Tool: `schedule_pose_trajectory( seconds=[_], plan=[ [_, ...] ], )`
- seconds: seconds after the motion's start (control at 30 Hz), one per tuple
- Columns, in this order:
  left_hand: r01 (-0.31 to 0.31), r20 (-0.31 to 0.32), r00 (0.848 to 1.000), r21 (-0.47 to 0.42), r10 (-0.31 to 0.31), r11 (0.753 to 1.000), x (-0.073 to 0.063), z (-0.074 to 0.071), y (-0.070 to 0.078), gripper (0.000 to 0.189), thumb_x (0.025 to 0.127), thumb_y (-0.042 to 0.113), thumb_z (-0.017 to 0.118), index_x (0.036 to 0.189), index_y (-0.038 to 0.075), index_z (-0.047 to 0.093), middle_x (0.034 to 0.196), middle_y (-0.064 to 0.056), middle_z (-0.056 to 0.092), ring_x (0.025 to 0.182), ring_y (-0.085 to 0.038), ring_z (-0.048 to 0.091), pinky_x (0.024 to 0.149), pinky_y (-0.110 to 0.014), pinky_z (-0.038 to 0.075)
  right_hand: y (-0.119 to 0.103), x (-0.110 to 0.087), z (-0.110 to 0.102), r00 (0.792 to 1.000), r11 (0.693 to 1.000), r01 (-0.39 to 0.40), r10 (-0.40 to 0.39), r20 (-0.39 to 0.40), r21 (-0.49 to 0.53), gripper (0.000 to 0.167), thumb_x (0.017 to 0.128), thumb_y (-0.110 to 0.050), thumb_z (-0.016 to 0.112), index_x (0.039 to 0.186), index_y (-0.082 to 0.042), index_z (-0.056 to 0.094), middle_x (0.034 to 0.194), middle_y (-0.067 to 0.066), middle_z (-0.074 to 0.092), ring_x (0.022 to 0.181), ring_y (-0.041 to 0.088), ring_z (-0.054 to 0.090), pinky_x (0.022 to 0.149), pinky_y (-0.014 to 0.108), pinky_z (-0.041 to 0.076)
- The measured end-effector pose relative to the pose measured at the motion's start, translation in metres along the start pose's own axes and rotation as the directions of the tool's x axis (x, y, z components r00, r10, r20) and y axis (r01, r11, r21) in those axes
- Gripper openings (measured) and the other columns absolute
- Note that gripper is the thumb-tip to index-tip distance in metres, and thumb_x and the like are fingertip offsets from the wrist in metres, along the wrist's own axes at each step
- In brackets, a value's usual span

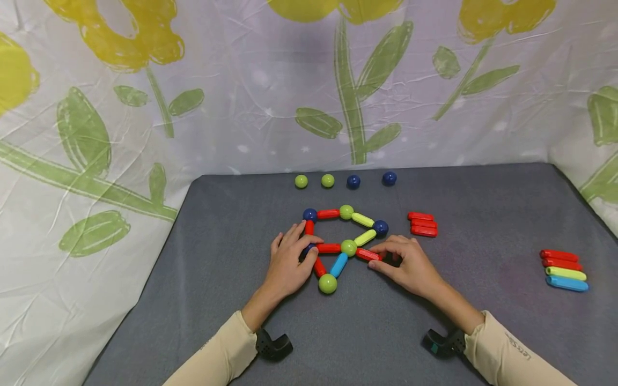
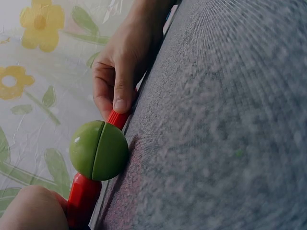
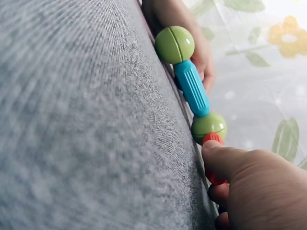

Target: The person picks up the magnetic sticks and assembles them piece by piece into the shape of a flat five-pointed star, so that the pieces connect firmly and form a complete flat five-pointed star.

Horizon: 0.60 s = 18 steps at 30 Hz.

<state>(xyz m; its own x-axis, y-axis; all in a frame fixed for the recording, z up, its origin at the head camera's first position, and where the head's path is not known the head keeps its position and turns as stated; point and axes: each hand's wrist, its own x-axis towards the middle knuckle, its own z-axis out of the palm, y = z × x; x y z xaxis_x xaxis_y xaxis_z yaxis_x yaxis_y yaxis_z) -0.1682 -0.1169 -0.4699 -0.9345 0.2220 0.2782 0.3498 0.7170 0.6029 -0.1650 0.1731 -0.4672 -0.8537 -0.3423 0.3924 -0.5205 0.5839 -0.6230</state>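
Observation:
A flat figure of magnetic rods and balls lies on the table in the head view. My left hand [image 1: 288, 264] holds the dark blue ball [image 1: 313, 248] at the figure's left corner between thumb and index finger, partly hiding it. My right hand [image 1: 407, 264] pinches a red rod [image 1: 368, 254] by its outer end, with thumb and index finger. The rod's other end meets the central green ball [image 1: 348, 247], as the right wrist view also shows. A blue rod [image 1: 339, 265] runs from that ball down to the nearest green ball [image 1: 328, 283].
Two green balls [image 1: 328, 180] and two dark blue balls [image 1: 353, 182] stand in a row along the table's far edge. Red rods [image 1: 424, 224] lie together right of the figure. Farther right is a group of red, yellow and blue rods [image 1: 566, 271]. A flowered cloth [image 1: 270, 107] hangs behind.

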Motion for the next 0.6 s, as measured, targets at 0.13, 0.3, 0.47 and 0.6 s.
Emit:
schedule_pose_trajectory(
  seconds=[0.13,0.3,0.47,0.6],
  plan=[
    [0.0,0.001,1.0,-0.007,0.0,1.0,0.0,0.0,0.0,0.026,0.102,0.028,0.051,0.115,0.025,0.073,0.161,-0.01,0.042,0.152,-0.035,0.034,0.12,-0.065,0.011,0.0,0.0,-0.001,1.0,1.0,-0.006,0.006,0.002,0.017,0.026,0.08,-0.019,0.088,0.103,-0.022,0.078,0.079,-0.011,0.061,0.071,0.006,0.047,0.074,0.031,0.03],
    [0.003,-0.013,1.0,-0.022,-0.003,1.0,0.0,-0.001,0.0,0.026,0.103,0.026,0.051,0.116,0.024,0.074,0.16,-0.011,0.044,0.151,-0.034,0.035,0.118,-0.066,0.012,0.001,0.0,-0.003,0.999,0.999,-0.014,0.015,-0.031,0.05,0.022,0.082,-0.018,0.086,0.103,-0.019,0.078,0.081,-0.01,0.062,0.07,0.008,0.049,0.071,0.031,0.035],
    [0.004,-0.073,0.997,-0.059,-0.008,0.998,0.001,-0.001,-0.001,0.029,0.103,0.018,0.05,0.117,0.022,0.075,0.155,-0.012,0.05,0.147,-0.034,0.04,0.114,-0.061,0.015,0.007,0.003,-0.01,0.992,0.998,-0.033,0.038,-0.12,0.049,0.018,0.084,-0.015,0.083,0.102,-0.013,0.078,0.082,-0.007,0.064,0.071,0.01,0.051,0.065,0.026,0.041],
    [-0.02,-0.071,0.997,-0.061,0.016,0.998,0.001,-0.001,-0.002,0.027,0.103,0.029,0.055,0.121,0.022,0.074,0.157,-0.013,0.046,0.148,-0.036,0.037,0.112,-0.062,0.014,0.016,0.006,-0.018,0.969,0.998,-0.06,0.053,-0.243,-0.02,0.018,0.084,-0.013,0.082,0.101,-0.008,0.077,0.086,0.002,0.067,0.077,0.016,0.049,0.077,0.033,0.031]
  ],
)
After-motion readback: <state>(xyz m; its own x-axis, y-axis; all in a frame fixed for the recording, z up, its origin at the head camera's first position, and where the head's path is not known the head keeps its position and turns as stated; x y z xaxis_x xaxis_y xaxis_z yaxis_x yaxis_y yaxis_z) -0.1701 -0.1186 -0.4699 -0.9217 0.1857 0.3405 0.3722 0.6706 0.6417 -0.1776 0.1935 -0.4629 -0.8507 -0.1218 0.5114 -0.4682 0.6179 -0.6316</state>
